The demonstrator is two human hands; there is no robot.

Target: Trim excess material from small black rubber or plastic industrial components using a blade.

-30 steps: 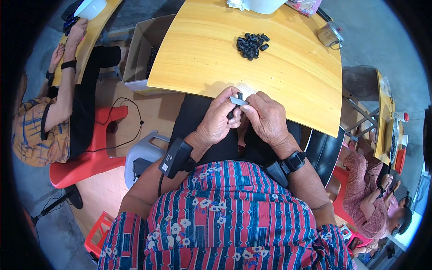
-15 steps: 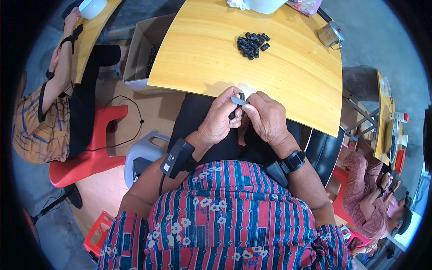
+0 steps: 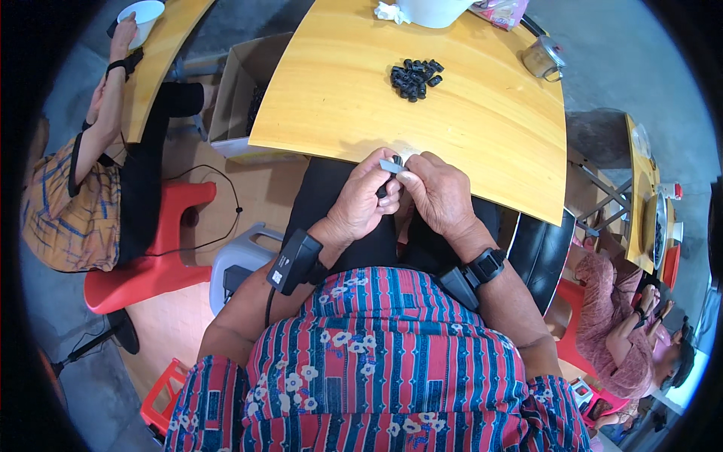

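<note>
Over my lap, just off the table's near edge, my left hand (image 3: 358, 200) is closed around a small black part (image 3: 382, 190), most of it covered by the fingers. A thin grey blade (image 3: 391, 166) lies across the top of that part. My right hand (image 3: 443, 197) pinches the blade's right end between thumb and fingers, close beside the left hand. Farther off on the tabletop sits a pile of small black cylindrical parts (image 3: 413, 80).
The wooden table (image 3: 331, 90) carries a white basin (image 3: 437, 10), a lidded metal mug (image 3: 542, 59) and a pink packet (image 3: 503, 11) at its far side. A cardboard box (image 3: 230, 105) stands left, near red (image 3: 162, 256) and grey stools (image 3: 230, 264). Other people sit left and right.
Both hands have shifted slightly left, still holding the blade and the black part. At left, another person's hand has moved over a white bowl.
</note>
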